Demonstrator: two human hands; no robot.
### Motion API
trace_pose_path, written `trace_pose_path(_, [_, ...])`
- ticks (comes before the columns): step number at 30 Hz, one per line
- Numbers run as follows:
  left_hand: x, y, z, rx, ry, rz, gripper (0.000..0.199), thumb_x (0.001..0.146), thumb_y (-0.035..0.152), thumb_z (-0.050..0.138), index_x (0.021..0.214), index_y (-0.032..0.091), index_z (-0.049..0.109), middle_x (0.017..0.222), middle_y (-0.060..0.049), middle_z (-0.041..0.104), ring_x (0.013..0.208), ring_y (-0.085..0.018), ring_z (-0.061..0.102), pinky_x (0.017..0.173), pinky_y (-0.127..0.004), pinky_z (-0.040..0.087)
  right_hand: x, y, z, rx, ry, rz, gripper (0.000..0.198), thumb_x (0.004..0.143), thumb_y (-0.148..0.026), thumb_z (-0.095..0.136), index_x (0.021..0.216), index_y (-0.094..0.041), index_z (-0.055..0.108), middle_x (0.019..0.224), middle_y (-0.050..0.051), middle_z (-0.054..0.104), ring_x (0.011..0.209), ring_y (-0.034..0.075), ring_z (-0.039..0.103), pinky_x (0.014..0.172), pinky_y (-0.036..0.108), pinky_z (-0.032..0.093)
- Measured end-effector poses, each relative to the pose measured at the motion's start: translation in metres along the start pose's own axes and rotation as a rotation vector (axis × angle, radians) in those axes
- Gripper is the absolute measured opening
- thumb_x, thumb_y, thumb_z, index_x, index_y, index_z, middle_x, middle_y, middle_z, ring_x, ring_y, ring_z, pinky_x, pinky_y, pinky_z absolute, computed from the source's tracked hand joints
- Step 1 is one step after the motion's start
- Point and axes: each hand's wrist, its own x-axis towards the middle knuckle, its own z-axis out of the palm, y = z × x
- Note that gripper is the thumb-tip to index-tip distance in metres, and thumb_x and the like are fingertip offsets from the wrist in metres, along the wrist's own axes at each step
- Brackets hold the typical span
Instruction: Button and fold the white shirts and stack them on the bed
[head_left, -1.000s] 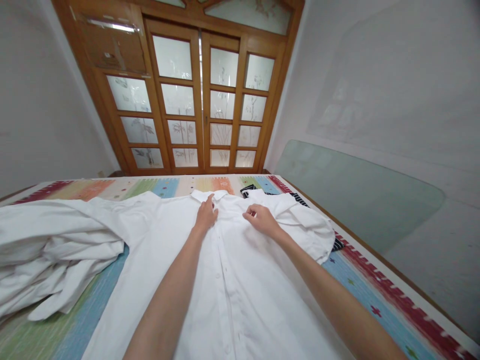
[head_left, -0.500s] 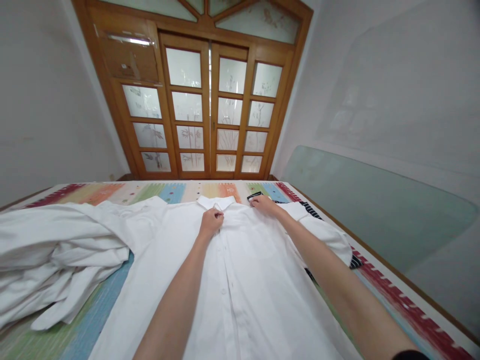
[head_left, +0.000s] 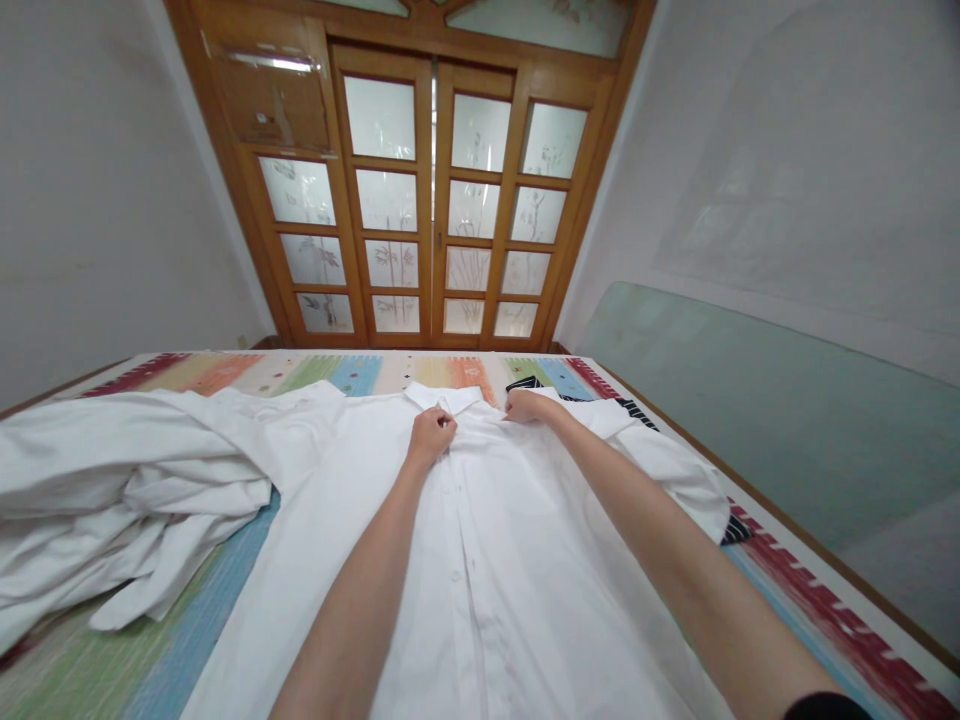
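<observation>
While striped cloth (head_left: 206, 600) bears shirt (head_left: 517, 550), doors (head_left: 427, 250) beyond

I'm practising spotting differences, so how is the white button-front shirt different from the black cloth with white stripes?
The white button-front shirt is one plain colour, while the black cloth with white stripes is patterned. The shirt is spread wide with its front showing; the striped cloth only peeks out in bits past the shirt's edges. Both lie over the multicoloured patterned cover.
</observation>
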Motion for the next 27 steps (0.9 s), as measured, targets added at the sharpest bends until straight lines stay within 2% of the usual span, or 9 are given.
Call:
trace_pose_path(5, [0.000, -0.001, 0.001, -0.008, -0.010, 0.008, 0.016, 0.071, 0.014, 0.054, 0.069, 0.015, 0.070, 0.071, -0.004, 0.066, 0.067, -0.014, 0.057, 0.071, -0.026, 0.044, 0.001, 0.009, -0.003, -0.013, 0.098, 0.034, 0.024, 0.087, -0.022, 0.059, 0.101, -0.010, 0.072, 0.115, 0.021, 0.068, 0.107, 0.028, 0.064, 0.084, 0.029, 0.047])
trace_pose_path(9, [-0.001, -0.002, 0.001, -0.019, -0.025, 0.018, 0.017, 0.071, 0.012, 0.054, 0.074, 0.015, 0.071, 0.074, -0.004, 0.066, 0.068, -0.014, 0.057, 0.071, -0.026, 0.045, 0.001, 0.018, -0.003, -0.006, 0.159, 0.102, 0.030, 0.092, -0.027, 0.050, 0.109, -0.011, 0.069, 0.118, 0.020, 0.067, 0.107, 0.027, 0.063, 0.080, 0.028, 0.046])
trace_pose_path(14, [-0.001, -0.004, 0.003, -0.023, -0.034, 0.016, 0.021, 0.072, 0.009, 0.053, 0.079, 0.016, 0.071, 0.079, -0.004, 0.066, 0.070, -0.014, 0.058, 0.072, -0.026, 0.046, 0.001, 0.024, -0.004, 0.030, 0.230, 0.164, 0.031, 0.090, -0.035, 0.054, 0.107, -0.014, 0.069, 0.113, 0.017, 0.068, 0.104, 0.028, 0.063, 0.076, 0.029, 0.047])
trace_pose_path(18, [0.000, -0.004, 0.003, -0.019, -0.037, 0.012, 0.021, 0.072, 0.008, 0.052, 0.080, 0.016, 0.070, 0.081, -0.005, 0.067, 0.073, -0.015, 0.059, 0.075, -0.027, 0.047, -0.002, 0.036, -0.014, 0.069, 0.119, 0.124, 0.031, 0.081, -0.043, 0.066, 0.099, -0.018, 0.070, 0.109, 0.012, 0.069, 0.097, 0.026, 0.064, 0.073, 0.027, 0.049])
trace_pose_path(23, [0.000, -0.003, 0.002, -0.019, -0.044, 0.010, 0.022, 0.073, 0.007, 0.051, 0.081, 0.016, 0.069, 0.082, -0.005, 0.067, 0.076, -0.016, 0.060, 0.077, -0.027, 0.047, -0.020, 0.061, -0.028, 0.207, -0.062, 0.115, 0.064, 0.068, -0.054, 0.075, 0.120, -0.020, 0.060, 0.129, 0.014, 0.057, 0.093, 0.023, 0.062, 0.059, 0.025, 0.052])
trace_pose_path(25, [0.000, -0.003, 0.001, -0.019, -0.046, 0.011, 0.022, 0.073, 0.007, 0.051, 0.081, 0.016, 0.069, 0.082, -0.005, 0.067, 0.076, -0.016, 0.060, 0.078, -0.027, 0.047, -0.031, 0.071, -0.031, 0.224, -0.114, 0.112, 0.073, 0.065, -0.056, 0.076, 0.125, -0.020, 0.057, 0.129, 0.015, 0.056, 0.090, 0.023, 0.062, 0.058, 0.026, 0.051])
trace_pose_path(27, [0.000, -0.003, 0.001, -0.019, -0.047, 0.012, 0.022, 0.073, 0.007, 0.051, 0.081, 0.017, 0.069, 0.082, -0.005, 0.067, 0.076, -0.016, 0.060, 0.079, -0.028, 0.047, -0.042, 0.080, -0.034, 0.227, -0.149, 0.103, 0.074, 0.063, -0.057, 0.077, 0.123, -0.018, 0.059, 0.123, 0.015, 0.059, 0.089, 0.023, 0.063, 0.061, 0.027, 0.051])
